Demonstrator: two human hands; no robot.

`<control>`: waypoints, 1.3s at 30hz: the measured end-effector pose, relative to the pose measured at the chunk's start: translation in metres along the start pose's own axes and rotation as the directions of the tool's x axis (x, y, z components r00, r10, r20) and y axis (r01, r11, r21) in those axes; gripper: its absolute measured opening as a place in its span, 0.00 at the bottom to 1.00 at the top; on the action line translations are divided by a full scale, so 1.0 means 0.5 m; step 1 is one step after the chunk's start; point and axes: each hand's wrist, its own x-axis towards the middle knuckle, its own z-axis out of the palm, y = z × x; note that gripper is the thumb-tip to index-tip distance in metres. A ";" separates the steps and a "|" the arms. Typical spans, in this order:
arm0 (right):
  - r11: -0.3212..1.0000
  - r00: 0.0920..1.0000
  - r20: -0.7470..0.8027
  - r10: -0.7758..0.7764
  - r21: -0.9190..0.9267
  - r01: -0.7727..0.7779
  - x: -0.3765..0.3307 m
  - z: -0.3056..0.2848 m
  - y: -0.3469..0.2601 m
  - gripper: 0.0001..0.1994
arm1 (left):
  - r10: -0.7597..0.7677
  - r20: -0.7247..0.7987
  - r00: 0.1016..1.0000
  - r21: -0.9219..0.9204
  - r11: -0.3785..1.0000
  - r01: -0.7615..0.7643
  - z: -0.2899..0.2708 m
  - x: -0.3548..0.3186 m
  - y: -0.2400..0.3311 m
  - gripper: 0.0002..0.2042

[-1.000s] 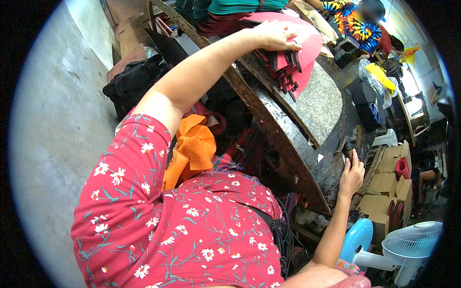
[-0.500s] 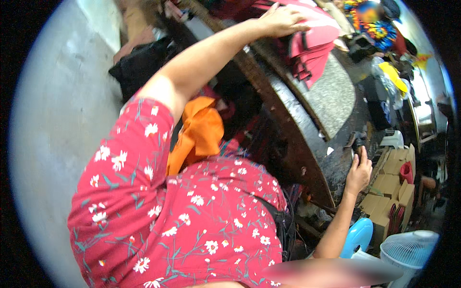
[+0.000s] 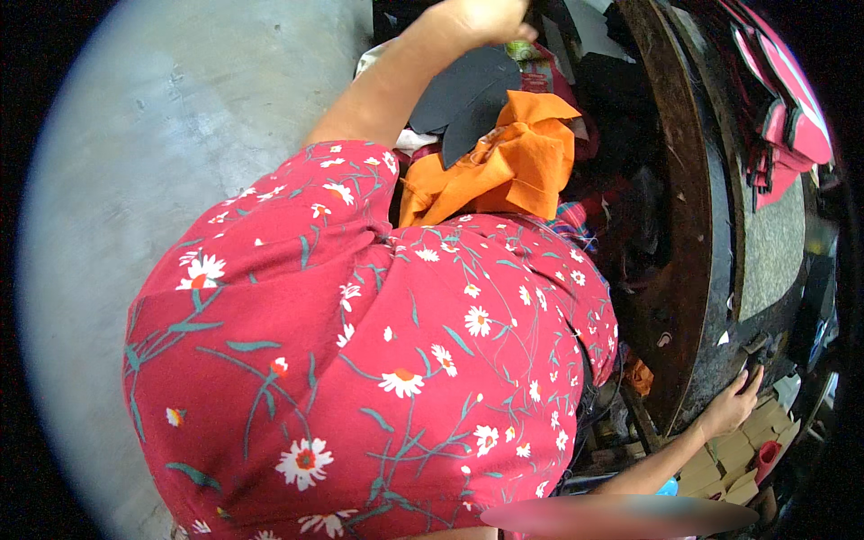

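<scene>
My left hand [image 3: 490, 18] is at the top edge, partly cut off. Its fingers are mostly hidden, so what they hold, if anything, does not show. Just below it lie black flat pieces with rounded edges [image 3: 468, 94] and a crumpled orange cloth [image 3: 531, 166] beside my lap. Far to the right, my right hand [image 3: 731, 407] rests at the dark worktable's near corner, fingers stretched and apart. Its fingertips reach a small dark object [image 3: 756, 344], whose kind I cannot make out.
A stack of pink pieces with black edges [image 3: 796, 135] lies on a speckled grey slab [image 3: 772, 256] on the worktable [image 3: 697, 297]. Cardboard boxes [image 3: 711, 468] stand below my right hand. Grey floor [image 3: 243, 81] stretches along my left.
My view has swung left. My left hand has come off the pink stack and moved over to the black pieces and orange cloth. My right hand stays by the small dark object.
</scene>
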 end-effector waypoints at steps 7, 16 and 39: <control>0.999 1.000 0.000 0.019 -0.031 -0.019 -0.004 -0.003 -0.004 0.20 | -0.428 0.436 0.792 0.090 0.896 0.435 0.283 -0.043 -0.001 0.61; 1.000 0.999 -0.030 -0.009 0.003 0.009 -0.005 0.002 0.001 0.20 | -0.449 0.393 0.803 0.105 0.889 0.446 0.297 -0.045 0.018 0.55; 1.000 0.997 -0.071 -0.011 0.018 0.012 -0.017 -0.011 -0.031 0.19 | 0.043 -0.600 0.799 -0.258 0.935 -0.244 -0.203 -0.125 0.140 0.10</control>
